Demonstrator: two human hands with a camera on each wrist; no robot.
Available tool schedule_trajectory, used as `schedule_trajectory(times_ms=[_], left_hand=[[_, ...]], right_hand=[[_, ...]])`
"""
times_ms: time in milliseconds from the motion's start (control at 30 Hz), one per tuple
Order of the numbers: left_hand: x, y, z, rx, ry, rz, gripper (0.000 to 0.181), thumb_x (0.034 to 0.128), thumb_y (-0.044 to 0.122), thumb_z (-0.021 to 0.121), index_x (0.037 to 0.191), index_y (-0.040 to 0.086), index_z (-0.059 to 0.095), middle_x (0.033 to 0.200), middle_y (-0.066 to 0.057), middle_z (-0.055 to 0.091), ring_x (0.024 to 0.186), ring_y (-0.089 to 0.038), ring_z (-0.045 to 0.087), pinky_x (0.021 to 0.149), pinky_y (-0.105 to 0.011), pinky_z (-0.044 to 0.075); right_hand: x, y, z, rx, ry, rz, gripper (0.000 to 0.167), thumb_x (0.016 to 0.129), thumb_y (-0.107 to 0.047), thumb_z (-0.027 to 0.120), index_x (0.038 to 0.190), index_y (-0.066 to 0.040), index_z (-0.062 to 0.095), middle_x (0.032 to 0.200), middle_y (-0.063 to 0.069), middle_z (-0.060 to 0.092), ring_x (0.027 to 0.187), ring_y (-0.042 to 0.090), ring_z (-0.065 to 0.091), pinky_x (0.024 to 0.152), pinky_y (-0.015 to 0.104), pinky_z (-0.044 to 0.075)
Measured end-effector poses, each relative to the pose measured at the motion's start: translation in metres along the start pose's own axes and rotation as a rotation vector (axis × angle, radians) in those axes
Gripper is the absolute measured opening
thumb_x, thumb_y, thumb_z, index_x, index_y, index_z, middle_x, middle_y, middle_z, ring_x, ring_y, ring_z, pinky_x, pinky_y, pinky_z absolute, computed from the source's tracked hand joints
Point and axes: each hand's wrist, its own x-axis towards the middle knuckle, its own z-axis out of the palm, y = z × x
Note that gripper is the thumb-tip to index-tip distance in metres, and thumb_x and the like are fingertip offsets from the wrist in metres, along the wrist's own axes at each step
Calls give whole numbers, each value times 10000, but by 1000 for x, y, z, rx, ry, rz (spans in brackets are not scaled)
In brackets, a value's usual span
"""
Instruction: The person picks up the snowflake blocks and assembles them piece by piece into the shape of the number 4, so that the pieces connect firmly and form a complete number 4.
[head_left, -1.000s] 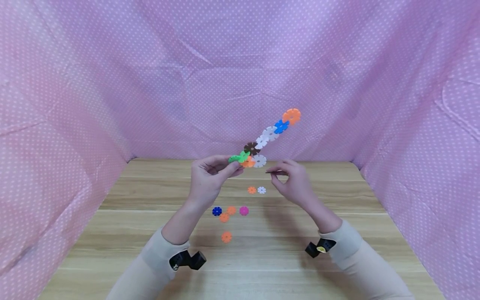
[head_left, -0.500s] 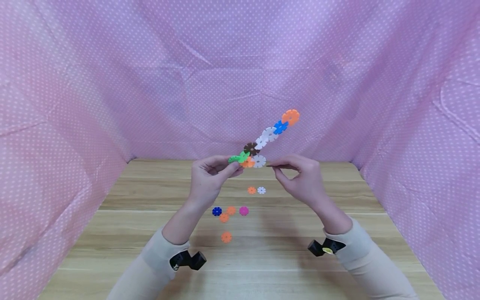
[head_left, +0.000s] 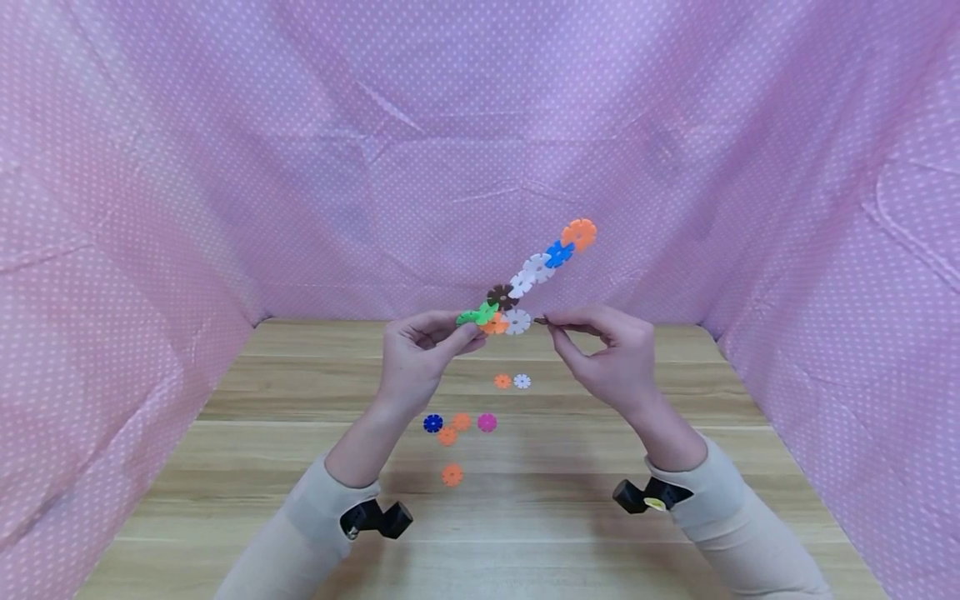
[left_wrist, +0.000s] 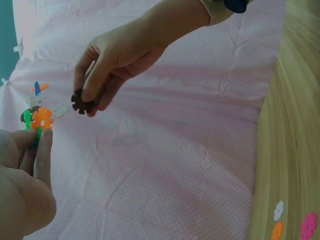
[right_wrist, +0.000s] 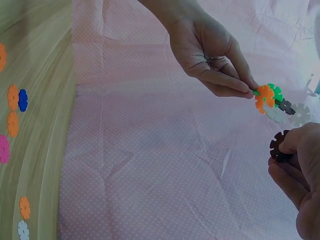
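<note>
Holding a chain of notched discs (head_left: 520,285) aloft over the wooden table (head_left: 525,542), slanting toward two o'clock. Pinching its green part with the left hand (head_left: 416,358) at eight o'clock. Pinching a brown disc (left_wrist: 78,103) with the right hand (head_left: 611,358) at four o'clock, just apart from the chain's lower white disc (head_left: 513,322). Showing loose discs (head_left: 483,423) on the table at six o'clock, dotted cloth (head_left: 480,158) at twelve.
</note>
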Motion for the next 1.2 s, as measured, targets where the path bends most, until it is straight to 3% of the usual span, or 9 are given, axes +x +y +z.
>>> schedule_trajectory(times_ms=[267,533,767,867,1000,1200], left_hand=[[0,-2,0,-5,-29,15,394,928,-182,675,966,184,818,952,24,831,866,-129,816,846,-357,706],[0,-3,0,11,-27,10,347,929,-155,701,983,168,817,950,24,831,867,-132,816,844,-360,707],[-3,-3,0,53,-19,-8,123,921,-155,711,1030,-119,757,942,30,832,851,-132,818,831,-362,709],[-4,-3,1,64,-20,-19,116,920,-156,709,1023,-126,753,943,38,832,842,-124,816,823,-355,709],[-5,-3,1,68,-31,-40,153,927,-148,705,1005,-42,783,945,41,830,842,-119,815,828,-351,708],[-6,-2,1,85,-44,-64,161,931,-152,696,1069,-233,680,945,51,829,841,-120,815,833,-355,709]], right_hand=[[3,-6,0,9,13,-56,202,783,112,815,932,-24,832,925,150,825,877,159,808,897,127,640],[2,-7,3,-48,-3,-105,206,777,101,823,927,-39,834,949,133,828,826,275,801,912,111,626],[2,-8,3,-21,11,-160,160,814,78,821,922,-38,840,942,149,819,819,279,798,920,121,633],[2,-8,3,15,18,-177,35,910,-21,810,905,-34,842,921,153,817,823,274,799,921,135,640],[2,-8,0,24,12,-207,191,1001,-164,760,884,-39,844,900,153,818,839,252,802,931,138,640],[2,-9,-2,45,-20,-243,191,1000,-154,761,891,-19,843,878,151,818,845,242,804,934,153,646]])
